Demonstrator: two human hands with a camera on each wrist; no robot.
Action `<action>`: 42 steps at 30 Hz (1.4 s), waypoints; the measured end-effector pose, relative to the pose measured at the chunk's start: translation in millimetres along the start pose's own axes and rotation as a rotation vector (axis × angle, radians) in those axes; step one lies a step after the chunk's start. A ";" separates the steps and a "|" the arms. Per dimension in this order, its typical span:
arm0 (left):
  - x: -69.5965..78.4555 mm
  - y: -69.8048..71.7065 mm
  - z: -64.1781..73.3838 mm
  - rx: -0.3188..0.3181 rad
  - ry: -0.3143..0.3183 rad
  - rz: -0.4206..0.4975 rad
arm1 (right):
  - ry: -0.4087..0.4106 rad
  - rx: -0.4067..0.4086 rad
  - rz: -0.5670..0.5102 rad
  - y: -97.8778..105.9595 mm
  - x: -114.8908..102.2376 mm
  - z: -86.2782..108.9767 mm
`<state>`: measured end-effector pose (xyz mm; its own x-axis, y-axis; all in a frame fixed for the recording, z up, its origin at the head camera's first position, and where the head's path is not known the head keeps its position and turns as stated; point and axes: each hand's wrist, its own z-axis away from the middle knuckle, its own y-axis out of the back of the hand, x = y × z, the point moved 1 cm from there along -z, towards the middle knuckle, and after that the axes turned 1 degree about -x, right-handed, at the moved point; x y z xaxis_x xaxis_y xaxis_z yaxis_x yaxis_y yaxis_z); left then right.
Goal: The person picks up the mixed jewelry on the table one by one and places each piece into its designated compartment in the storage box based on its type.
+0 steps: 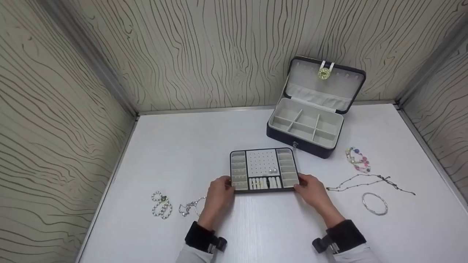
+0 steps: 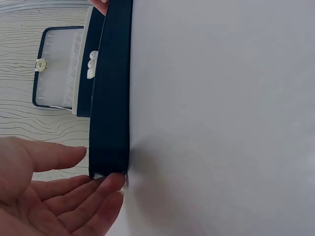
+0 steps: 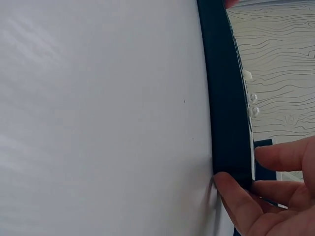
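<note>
A dark-edged jewelry tray [image 1: 262,163] is on the white table, with ring slots along its front and a dotted panel holding a pair of pearl earrings [image 1: 273,171]. My left hand [image 1: 219,193] holds its near left corner; in the left wrist view the fingers touch the short side and the thumb is by the top edge. At the near right corner my right hand [image 1: 312,191] grips the tray between thumb and fingers. Behind it stands a navy jewelry box [image 1: 300,149], lid up, its several compartments showing bare bottoms.
Left of the tray lie a pearl necklace [image 1: 162,205] and a silver chain bracelet [image 1: 185,208], partly behind my left hand. To the right are a colorful bead bracelet [image 1: 360,160], a thin chain necklace [image 1: 365,176] and a silver bangle [image 1: 375,204]. Patterned panels [image 1: 212,54] wall the table.
</note>
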<state>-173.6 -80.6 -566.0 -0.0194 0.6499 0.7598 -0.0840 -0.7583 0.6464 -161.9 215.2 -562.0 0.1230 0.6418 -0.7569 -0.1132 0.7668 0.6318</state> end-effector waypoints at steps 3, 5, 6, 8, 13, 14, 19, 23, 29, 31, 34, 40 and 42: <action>-1.9 4.1 -1.4 0.038 0.026 -0.010 | -0.003 -0.016 -0.019 -4.2 -4.0 -1.4; -3.2 7.8 -3.0 0.063 0.048 -0.024 | 0.002 -0.028 -0.036 -8.3 -7.2 -3.0; -4.3 10.1 -4.0 0.074 0.052 -0.031 | 0.006 -0.033 -0.040 -10.6 -9.2 -4.2; -7.0 15.0 -6.2 0.090 0.071 -0.039 | 0.015 -0.043 -0.049 -15.1 -14.1 -6.5; -17.4 30.1 -10.9 0.102 0.160 -0.009 | 0.037 -0.080 -0.068 -28.3 -28.3 -13.0; -20.2 33.4 -12.2 0.106 0.169 -0.009 | 0.041 -0.089 -0.071 -31.8 -31.0 -14.6; -33.2 49.2 -19.5 0.156 0.162 -0.053 | 0.060 -0.112 -0.100 -49.5 -44.1 -24.1; -42.4 57.4 -24.5 0.210 0.183 -0.048 | 0.084 -0.132 -0.121 -59.6 -52.1 -31.9; -49.3 65.3 -32.2 0.245 0.220 0.025 | 0.077 -0.165 -0.168 -67.5 -58.3 -40.4; -50.3 68.0 -35.4 0.259 0.228 0.033 | 0.074 -0.178 -0.187 -69.9 -59.3 -43.4; -52.4 72.2 -40.7 0.283 0.240 0.012 | 0.078 -0.204 -0.208 -74.1 -60.9 -48.1; -57.9 79.8 -52.9 0.312 0.240 -0.049 | 0.088 -0.243 -0.211 -81.0 -64.9 -59.0; -59.1 81.8 -56.4 0.324 0.240 -0.056 | 0.097 -0.252 -0.197 -82.0 -65.8 -62.4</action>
<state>-235.5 -178.2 -561.9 -0.2588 0.6551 0.7099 0.2264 -0.6733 0.7038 -222.2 109.6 -574.4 0.0733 0.4681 -0.8806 -0.3384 0.8423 0.4195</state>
